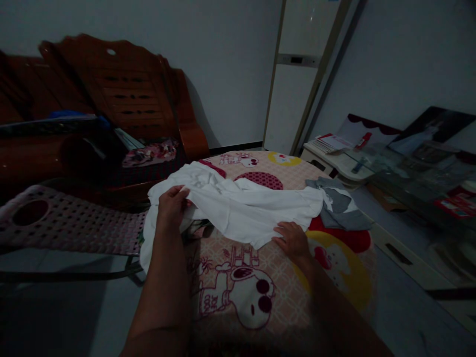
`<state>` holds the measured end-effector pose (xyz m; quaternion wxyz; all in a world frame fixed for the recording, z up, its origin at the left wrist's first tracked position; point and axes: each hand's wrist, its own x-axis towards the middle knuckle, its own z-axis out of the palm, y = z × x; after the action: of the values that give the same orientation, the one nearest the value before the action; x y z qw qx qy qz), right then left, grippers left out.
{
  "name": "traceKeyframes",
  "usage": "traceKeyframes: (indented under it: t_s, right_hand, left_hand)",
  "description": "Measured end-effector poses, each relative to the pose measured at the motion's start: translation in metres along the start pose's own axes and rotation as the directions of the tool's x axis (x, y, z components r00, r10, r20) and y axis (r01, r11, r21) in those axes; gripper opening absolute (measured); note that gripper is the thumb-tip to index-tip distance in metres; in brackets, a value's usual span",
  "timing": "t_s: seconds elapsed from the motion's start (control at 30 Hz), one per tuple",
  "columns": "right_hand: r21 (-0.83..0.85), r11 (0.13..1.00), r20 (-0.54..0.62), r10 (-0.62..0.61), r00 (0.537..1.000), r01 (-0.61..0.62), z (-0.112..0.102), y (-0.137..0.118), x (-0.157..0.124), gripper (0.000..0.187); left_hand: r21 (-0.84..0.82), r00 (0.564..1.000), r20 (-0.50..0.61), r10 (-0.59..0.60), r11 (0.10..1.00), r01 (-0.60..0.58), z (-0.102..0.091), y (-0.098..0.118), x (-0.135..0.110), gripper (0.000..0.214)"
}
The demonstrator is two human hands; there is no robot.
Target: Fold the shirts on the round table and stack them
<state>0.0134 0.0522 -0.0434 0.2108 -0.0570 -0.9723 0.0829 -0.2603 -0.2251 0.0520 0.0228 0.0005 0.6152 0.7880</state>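
Observation:
A white garment, long and rumpled, is spread across a round table; its exact kind cannot be told. My left hand pinches the cloth near its left part and lifts that edge a little. On the near edge at the right rests my right hand, its fingers a little apart on the fabric. Part of the garment hangs over the table's left side. Under its left portion, a dark patterned cloth partly shows. A folded grey and white garment lies just beyond the right end.
The table's pink cartoon-printed cover shows around the garment. A woven lounge chair stands close at left, before a carved wooden sofa. At right are a glass-topped table with papers and a low white cabinet.

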Motion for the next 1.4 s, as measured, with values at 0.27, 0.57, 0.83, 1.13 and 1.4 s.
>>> traceKeyframes:
  t_s: [0.27, 0.57, 0.83, 1.13, 1.4]
  right_hand:
    - [0.031, 1.0, -0.048, 0.0, 0.999, 0.002, -0.001, 0.0, -0.001, 0.022]
    - [0.036, 0.995, 0.083, -0.098, 0.992, 0.095, -0.016, -0.057, 0.006, 0.053]
    - [-0.11, 0.992, 0.176, -0.046, 0.983, 0.066, -0.013, -0.081, 0.017, 0.046]
    - [-0.003, 0.999, 0.188, 0.041, 0.981, -0.041, -0.014, -0.086, 0.047, 0.016]
    - [0.596, 0.782, 0.077, 0.169, 0.983, -0.181, -0.029, -0.034, 0.068, 0.025]
  left_hand:
    - [0.055, 0.998, 0.01, 0.067, 0.996, -0.068, 0.006, 0.003, -0.006, 0.027]
    - [-0.05, 0.961, -0.032, 0.273, 0.96, -0.274, 0.026, 0.011, -0.018, 0.027]
    - [-0.118, 0.952, -0.083, 0.293, 0.946, -0.302, 0.036, 0.01, -0.023, 0.02]
    - [-0.138, 0.921, -0.029, 0.389, 0.911, -0.389, 0.055, 0.012, -0.031, 0.022]
    - [-0.133, 0.927, 0.085, 0.365, 0.926, -0.353, 0.063, 0.0, -0.034, 0.031]
